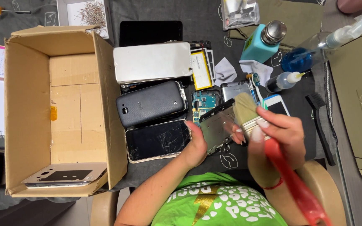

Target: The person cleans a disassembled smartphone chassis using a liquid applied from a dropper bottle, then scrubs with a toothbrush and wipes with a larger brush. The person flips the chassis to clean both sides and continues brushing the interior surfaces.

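1. Left hand (197, 146) clasps the metal phone frame (216, 127) by its lower-left edge, frame at one o'clock.
2. Right hand (279, 134) grips the red-handled paintbrush (252, 119); bristles at ten o'clock, touching the frame.

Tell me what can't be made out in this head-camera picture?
- Left hand: fingers hidden behind the phone frame it holds.
- Brush in the right hand: red handle end blurred, cut by the bottom edge.
- Spray bottle: nozzle cut by the right edge.
- Phones under the white tablet back: mostly covered.
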